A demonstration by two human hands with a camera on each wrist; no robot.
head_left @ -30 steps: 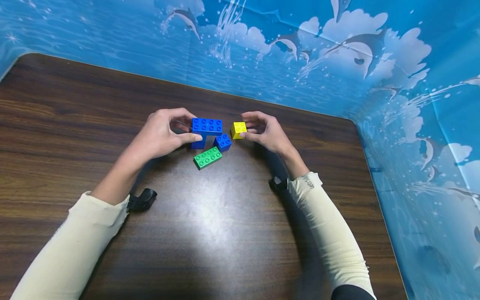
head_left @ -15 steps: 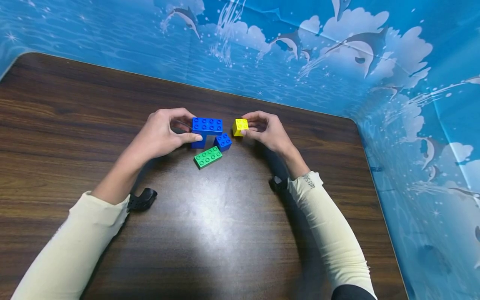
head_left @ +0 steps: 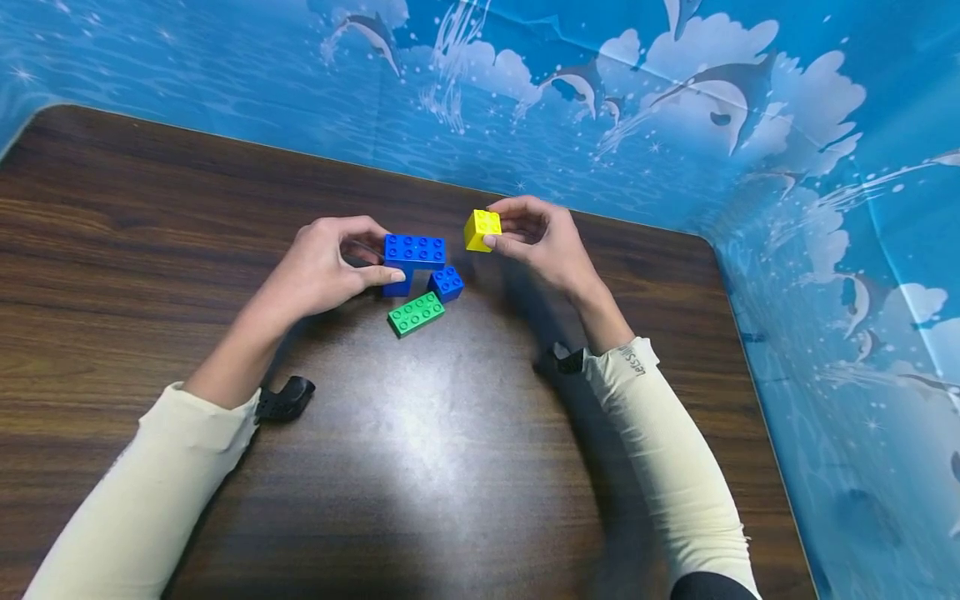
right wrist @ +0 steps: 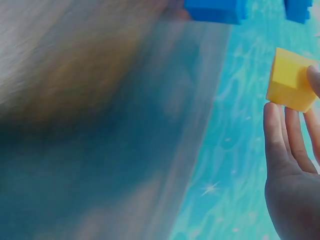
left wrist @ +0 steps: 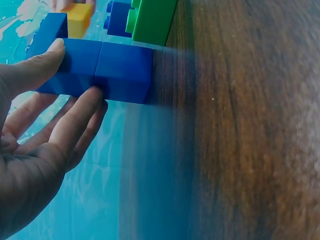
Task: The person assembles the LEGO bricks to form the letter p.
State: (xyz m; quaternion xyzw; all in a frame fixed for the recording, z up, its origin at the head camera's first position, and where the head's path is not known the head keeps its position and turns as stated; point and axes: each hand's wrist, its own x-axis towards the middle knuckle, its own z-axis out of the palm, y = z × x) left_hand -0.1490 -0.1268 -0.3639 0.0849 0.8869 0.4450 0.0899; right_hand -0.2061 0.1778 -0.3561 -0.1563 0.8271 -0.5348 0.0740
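A stack of blue bricks, with a long eight-stud brick (head_left: 414,251) on top at one side, stands on the table, and the left hand (head_left: 322,268) pinches it between thumb and fingers. In the left wrist view the left hand (left wrist: 45,125) grips the blue blocks (left wrist: 122,70) under the long one. The right hand (head_left: 546,248) pinches a yellow brick (head_left: 482,230), held above the table; the right wrist view shows this yellow brick (right wrist: 291,80) between thumb and fingertips. A small blue brick (head_left: 446,284) and a green eight-stud brick (head_left: 416,314) lie near the stack.
The brown wooden table (head_left: 360,500) ends at a blue sheet (head_left: 300,92) printed with dolphins, behind and to the right. Black devices (head_left: 286,399) are worn at both wrists, close over the tabletop.
The right hand has lifted the yellow brick and moved it up and slightly away from the blue stack. The left hand and the other bricks have stayed in place.
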